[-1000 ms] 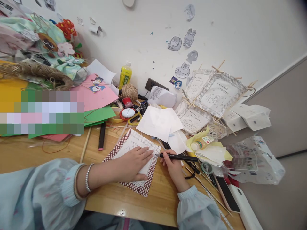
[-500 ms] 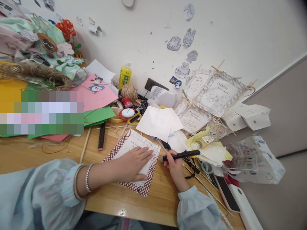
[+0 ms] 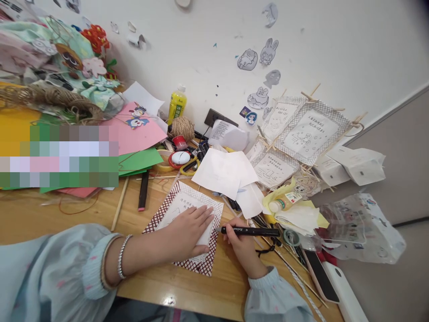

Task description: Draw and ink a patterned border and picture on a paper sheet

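My left hand (image 3: 189,232) lies flat, fingers stretched out, on a white paper card with a dark red lattice border (image 3: 167,206) on the wooden table (image 3: 67,214). My right hand (image 3: 239,243) grips a black marker pen (image 3: 254,231), which lies nearly level with its tip at the card's right edge. Both wrists show pale blue sleeves, and the left wrist carries bracelets.
Loose white sheets (image 3: 224,172), a glue bottle (image 3: 283,201), a twine ball (image 3: 182,127), a yellow bottle (image 3: 177,103) and scissors crowd the table behind. Bordered cards on sticks (image 3: 311,132) lean on the wall. A second black marker (image 3: 143,191) lies left; coloured paper (image 3: 140,158) is stacked far left.
The marker dipped back from a tilted position to nearly level, its tip returning to the card's right edge. My left hand stayed flat on the card. The view shifted slightly.
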A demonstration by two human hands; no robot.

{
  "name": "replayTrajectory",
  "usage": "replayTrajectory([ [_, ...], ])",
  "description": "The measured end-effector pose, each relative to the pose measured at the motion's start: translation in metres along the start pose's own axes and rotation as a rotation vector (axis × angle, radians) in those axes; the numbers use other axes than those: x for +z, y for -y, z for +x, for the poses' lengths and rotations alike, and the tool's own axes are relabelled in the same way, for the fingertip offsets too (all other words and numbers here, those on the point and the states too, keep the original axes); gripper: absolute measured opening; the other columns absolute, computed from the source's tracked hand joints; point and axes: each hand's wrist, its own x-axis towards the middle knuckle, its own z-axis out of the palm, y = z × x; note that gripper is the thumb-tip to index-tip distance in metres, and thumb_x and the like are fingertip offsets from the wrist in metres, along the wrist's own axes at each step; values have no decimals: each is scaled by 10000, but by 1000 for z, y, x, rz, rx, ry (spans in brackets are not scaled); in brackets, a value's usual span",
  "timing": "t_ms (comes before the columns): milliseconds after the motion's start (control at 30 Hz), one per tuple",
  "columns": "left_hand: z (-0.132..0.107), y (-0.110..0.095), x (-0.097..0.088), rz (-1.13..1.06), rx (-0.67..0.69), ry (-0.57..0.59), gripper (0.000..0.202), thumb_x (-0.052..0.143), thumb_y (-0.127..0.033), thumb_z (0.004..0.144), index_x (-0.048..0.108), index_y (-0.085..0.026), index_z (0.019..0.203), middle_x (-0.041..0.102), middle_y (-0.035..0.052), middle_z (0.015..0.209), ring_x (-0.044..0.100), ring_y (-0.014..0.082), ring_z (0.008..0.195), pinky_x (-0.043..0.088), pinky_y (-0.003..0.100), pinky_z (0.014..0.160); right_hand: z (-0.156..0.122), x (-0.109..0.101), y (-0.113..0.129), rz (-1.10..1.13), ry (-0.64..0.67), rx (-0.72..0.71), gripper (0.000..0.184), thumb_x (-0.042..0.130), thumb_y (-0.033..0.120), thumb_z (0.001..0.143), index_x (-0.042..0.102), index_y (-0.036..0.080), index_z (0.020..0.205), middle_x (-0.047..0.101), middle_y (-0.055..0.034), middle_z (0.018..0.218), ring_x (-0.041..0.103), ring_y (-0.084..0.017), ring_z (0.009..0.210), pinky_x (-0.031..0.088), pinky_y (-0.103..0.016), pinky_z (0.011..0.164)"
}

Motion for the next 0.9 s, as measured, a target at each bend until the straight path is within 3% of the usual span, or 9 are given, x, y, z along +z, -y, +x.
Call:
replayTrajectory([
  [167,-1,2,5,3,15,-18,734,384,-605,898,381,-71,1401,308,202,1477,273,333,1373,225,461,1084,0,1,3,-31,34,-6,262,491,383,893,572,216,708,542,14,606,512,-156,577,419,-280,579],
  [467,0,2,4,4,24,-7,736,369,-602,907,376,-58,1402,297,211,1477,266,337,1375,235,472,1080,4,-3,0,-137,-163,4,285,481,379,894,520,220,660,519,25,571,500,-163,581,409,-288,602],
  [667,-1,3,8,0,25,-37,739,371,-614,899,387,-67,1396,301,211,1475,273,335,1372,227,471,1085,1,-1,1,-39,14,9,246,506,403,894,609,213,776,581,11,637,536,-159,586,430,-282,578],
  [900,-1,2,2,2,22,-9,735,391,-598,900,387,-56,1396,309,213,1470,274,339,1372,238,469,1081,3,-1,-1,-91,-19,12,216,508,370,887,601,216,768,593,3,662,552,-170,621,428,-294,607],
])
